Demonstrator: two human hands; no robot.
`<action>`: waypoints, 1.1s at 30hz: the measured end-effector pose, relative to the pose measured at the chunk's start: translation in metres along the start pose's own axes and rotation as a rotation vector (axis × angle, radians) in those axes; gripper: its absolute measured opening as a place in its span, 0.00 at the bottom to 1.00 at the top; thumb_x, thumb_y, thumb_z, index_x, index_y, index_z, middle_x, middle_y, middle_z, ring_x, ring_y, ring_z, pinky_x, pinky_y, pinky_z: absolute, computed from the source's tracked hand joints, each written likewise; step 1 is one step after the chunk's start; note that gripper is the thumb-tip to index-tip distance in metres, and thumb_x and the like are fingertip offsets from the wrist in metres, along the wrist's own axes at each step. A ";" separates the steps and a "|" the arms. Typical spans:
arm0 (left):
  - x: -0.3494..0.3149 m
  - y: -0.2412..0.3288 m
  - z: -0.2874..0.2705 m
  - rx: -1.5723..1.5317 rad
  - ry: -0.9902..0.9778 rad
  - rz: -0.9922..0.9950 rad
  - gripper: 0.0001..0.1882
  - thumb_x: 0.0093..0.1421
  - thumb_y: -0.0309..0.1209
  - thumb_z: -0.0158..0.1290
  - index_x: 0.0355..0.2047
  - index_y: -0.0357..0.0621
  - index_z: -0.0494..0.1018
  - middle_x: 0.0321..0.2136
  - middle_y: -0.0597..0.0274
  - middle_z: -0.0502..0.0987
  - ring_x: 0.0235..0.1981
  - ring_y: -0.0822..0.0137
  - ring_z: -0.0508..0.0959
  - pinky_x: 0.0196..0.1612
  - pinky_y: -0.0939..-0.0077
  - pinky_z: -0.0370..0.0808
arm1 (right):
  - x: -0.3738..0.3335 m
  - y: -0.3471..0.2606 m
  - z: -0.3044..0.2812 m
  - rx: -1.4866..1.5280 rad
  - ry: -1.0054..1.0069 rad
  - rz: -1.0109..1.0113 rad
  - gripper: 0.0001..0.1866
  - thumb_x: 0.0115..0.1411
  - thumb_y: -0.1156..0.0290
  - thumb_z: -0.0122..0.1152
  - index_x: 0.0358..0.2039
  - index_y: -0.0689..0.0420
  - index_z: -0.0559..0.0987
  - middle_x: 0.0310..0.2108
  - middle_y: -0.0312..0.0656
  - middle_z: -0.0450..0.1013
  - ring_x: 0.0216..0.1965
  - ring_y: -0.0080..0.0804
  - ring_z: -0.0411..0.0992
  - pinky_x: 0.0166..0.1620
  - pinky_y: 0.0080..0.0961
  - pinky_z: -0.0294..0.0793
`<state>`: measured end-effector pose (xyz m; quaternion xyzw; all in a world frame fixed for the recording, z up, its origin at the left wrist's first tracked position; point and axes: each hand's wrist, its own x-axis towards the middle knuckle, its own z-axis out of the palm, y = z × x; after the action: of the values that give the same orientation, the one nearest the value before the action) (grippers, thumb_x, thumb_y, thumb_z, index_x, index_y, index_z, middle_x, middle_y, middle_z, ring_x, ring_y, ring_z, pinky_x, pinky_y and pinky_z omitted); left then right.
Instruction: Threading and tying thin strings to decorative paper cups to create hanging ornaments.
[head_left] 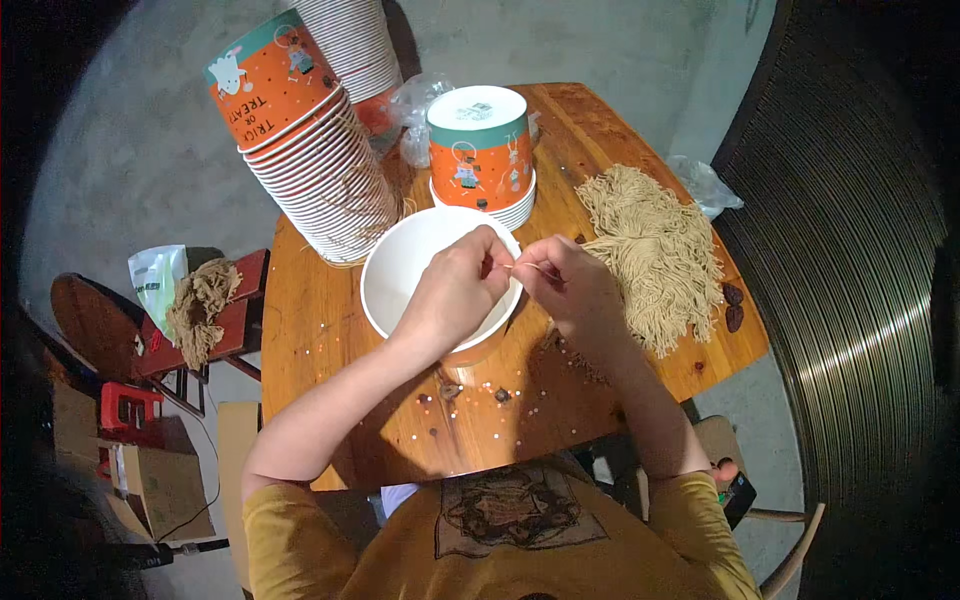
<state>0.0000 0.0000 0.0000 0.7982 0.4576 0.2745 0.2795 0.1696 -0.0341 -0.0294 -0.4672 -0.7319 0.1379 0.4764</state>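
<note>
A round-cornered wooden table (330, 380) stands on a grey concrete floor (130, 150), lit evenly from above. Left of the table sits a low red-brown bench (235, 325), with a small red stool (128, 405) and a cardboard box (165, 485) beyond it. Right of the table, a dark ribbed wall (860, 300) curves past, and a wooden chair (795, 545) shows below the table's right corner.

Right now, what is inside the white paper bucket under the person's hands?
The white paper bucket shows only bare white inner wall on its left. The left hand and right hand, pinching a thin string, cover its right part and most of the bottom.
</note>
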 end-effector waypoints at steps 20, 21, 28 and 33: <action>0.008 -0.005 0.001 -0.921 -0.152 -0.268 0.18 0.52 0.18 0.55 0.42 0.39 0.63 0.32 0.65 0.71 0.33 0.75 0.72 0.41 0.83 0.70 | -0.005 0.002 0.001 0.317 0.031 0.217 0.07 0.60 0.70 0.55 0.35 0.60 0.73 0.24 0.38 0.70 0.24 0.20 0.69 0.28 0.20 0.69; 0.008 -0.005 0.000 -0.921 -0.151 -0.269 0.18 0.52 0.18 0.55 0.42 0.39 0.63 0.32 0.65 0.71 0.33 0.75 0.72 0.41 0.83 0.70 | -0.005 0.003 0.002 0.318 0.031 0.217 0.07 0.60 0.70 0.55 0.35 0.60 0.73 0.24 0.38 0.70 0.24 0.20 0.69 0.28 0.20 0.69; 0.009 -0.004 0.000 -0.950 -0.166 -0.318 0.16 0.54 0.19 0.55 0.42 0.38 0.63 0.32 0.63 0.73 0.34 0.74 0.72 0.41 0.83 0.70 | -0.005 0.013 0.001 -0.047 0.108 -0.137 0.11 0.56 0.70 0.59 0.40 0.49 0.71 0.25 0.41 0.67 0.23 0.37 0.70 0.25 0.29 0.70; 0.009 -0.007 0.002 -0.887 -0.145 -0.270 0.15 0.55 0.20 0.55 0.41 0.38 0.64 0.32 0.64 0.72 0.33 0.74 0.72 0.39 0.83 0.69 | -0.002 0.016 -0.001 -0.145 0.146 -0.281 0.11 0.54 0.74 0.62 0.38 0.52 0.74 0.26 0.39 0.68 0.21 0.33 0.67 0.25 0.27 0.68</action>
<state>0.0016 0.0103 -0.0046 0.5523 0.3750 0.3482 0.6581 0.1791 -0.0277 -0.0405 -0.4022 -0.7614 -0.0174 0.5082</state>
